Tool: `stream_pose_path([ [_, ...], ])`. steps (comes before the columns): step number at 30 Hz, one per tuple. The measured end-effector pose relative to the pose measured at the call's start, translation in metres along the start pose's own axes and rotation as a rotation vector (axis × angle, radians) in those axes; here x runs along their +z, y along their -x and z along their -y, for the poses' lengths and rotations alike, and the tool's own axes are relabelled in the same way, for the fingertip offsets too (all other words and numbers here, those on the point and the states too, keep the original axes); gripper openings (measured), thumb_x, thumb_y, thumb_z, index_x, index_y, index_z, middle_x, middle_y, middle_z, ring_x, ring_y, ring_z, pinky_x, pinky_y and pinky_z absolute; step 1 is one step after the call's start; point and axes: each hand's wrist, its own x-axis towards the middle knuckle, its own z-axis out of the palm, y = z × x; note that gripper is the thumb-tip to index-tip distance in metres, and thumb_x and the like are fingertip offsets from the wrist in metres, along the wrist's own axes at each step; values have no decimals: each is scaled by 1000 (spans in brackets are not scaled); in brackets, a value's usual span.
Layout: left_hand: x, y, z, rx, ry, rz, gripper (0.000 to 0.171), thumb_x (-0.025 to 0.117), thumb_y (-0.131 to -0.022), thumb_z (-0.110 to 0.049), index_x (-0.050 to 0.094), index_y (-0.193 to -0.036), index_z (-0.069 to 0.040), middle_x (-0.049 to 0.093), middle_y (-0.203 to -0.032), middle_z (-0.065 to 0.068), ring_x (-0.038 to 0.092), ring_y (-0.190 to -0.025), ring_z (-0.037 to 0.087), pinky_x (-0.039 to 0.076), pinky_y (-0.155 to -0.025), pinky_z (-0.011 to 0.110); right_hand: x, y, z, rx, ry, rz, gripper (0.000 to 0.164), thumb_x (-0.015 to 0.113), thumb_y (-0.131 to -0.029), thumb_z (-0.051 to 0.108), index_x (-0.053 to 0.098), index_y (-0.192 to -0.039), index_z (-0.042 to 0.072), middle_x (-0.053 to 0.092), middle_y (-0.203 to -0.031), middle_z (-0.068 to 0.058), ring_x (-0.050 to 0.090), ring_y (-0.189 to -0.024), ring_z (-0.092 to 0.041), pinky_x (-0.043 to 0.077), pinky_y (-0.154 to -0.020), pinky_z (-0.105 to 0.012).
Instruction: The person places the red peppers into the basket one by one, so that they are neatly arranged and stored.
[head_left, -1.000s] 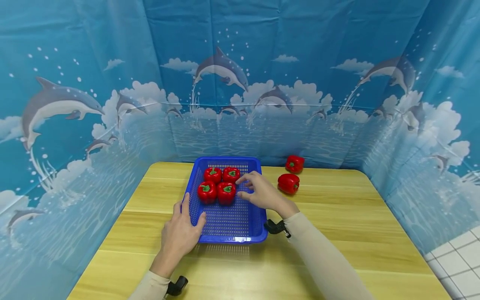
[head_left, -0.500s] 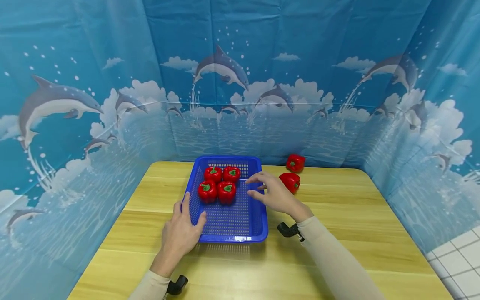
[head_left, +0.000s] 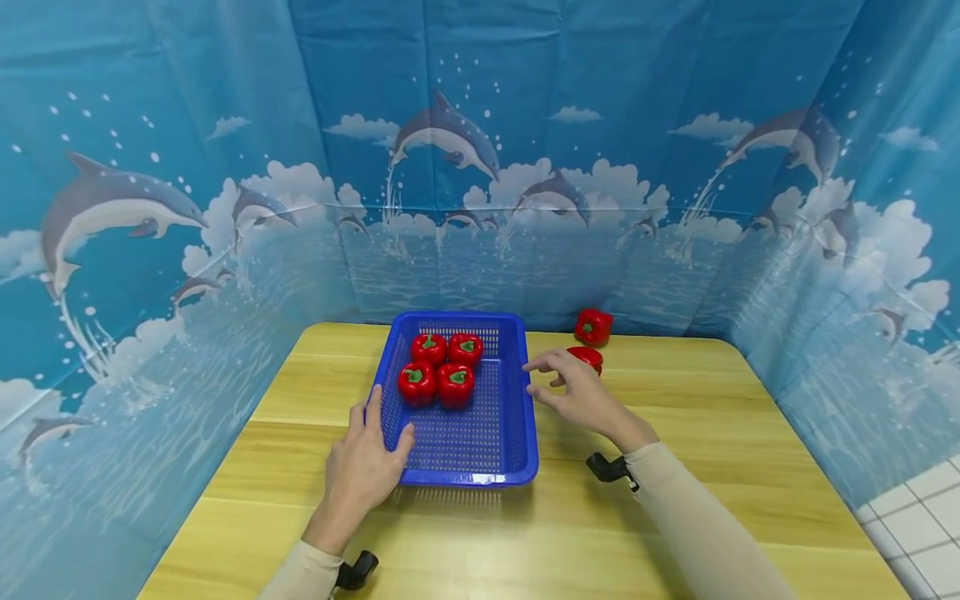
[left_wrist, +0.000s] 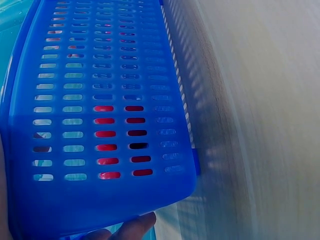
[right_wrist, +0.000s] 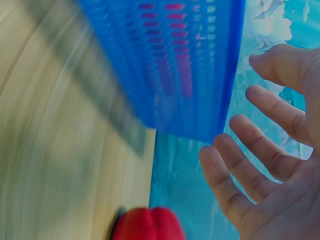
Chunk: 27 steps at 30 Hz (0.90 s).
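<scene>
A blue plastic basket (head_left: pixel 480 478) sits on the wooden table, with several red bell peppers (head_left: pixel 455 385) grouped in its far left part. My left hand (head_left: pixel 362 467) holds the basket's left side, fingers along the outside and thumb over the rim. In the left wrist view, fingertips (left_wrist: pixel 140 226) show past the basket's corner. Just off the right rim, my right hand (head_left: pixel 581 396) holds nothing; its fingers are loosely bent and apart in the right wrist view. It partly hides a red bell pepper (head_left: pixel 588 357) on the table. Another bell pepper (head_left: pixel 593 327) lies behind that one.
The light wooden table (head_left: pixel 697 450) reaches back to a blue dolphin-print curtain (head_left: pixel 615 267), which also hangs on both sides. White tiles (head_left: pixel 922 508) show at the lower right.
My right hand has moved from over the basket, beside the peppers, rightward past the rim toward the loose peppers. My left hand and the basket have stayed in place.
</scene>
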Motion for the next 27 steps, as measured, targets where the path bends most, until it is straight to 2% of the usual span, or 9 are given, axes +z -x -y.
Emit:
stream_pose_path([
  [5,1,0,0,5,-3,4,96,67,-112,-57,29,-185,-6,51,-172,32,74,-80,42,66,-69,53,-7,8,-16,8,43,-35,36,81,-112,20,77,-145,7,75,-140,-15,72,-125,-37,64,-107,-64],
  [10,0,0,0,9,-4,-7,96,67,-112,-56,30,-184,-6,52,-171,33,75,-81,43,66,-69,53,-13,12,-31,-14,79,-95,34,80,-112,21,77,-144,8,73,-145,-18,70,-134,-43,61,-111,-69],
  [18,1,-1,1,2,-1,-1,97,67,-112,-57,28,-185,-6,51,-173,32,73,-78,40,65,-67,50,-22,13,-51,-13,86,-209,41,83,-109,16,74,-146,0,69,-148,-21,69,-128,-47,61,-102,-67],
  [27,2,0,2,6,4,-5,97,67,-112,-57,28,-185,-6,51,-171,33,75,-81,43,67,-70,54,-28,13,-73,80,12,-216,50,84,-109,20,69,-154,3,61,-157,-25,58,-148,-52,52,-120,-79],
])
